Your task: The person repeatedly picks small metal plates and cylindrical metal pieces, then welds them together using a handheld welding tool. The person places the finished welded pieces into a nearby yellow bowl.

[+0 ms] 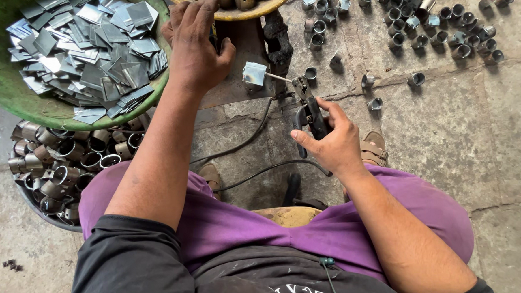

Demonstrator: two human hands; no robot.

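No packages, labels, signs or screens in view.

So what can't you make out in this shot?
Head view only:
- Left hand: fingertips and whatever they touch, hidden by the hand.
- Electrode holder: grip covered by the right hand.
- Basin of rings: far side under the green bowl.
- Top tray: cut off by the frame edge.

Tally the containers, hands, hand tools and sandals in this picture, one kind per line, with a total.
Containers: 3 (green basin, dark tub, yellow tray)
Hands: 2 (left hand, right hand)
Hand tools: 1 (clamp tool, gripped by the right hand)
Sandals: 2 ()
Total: 8
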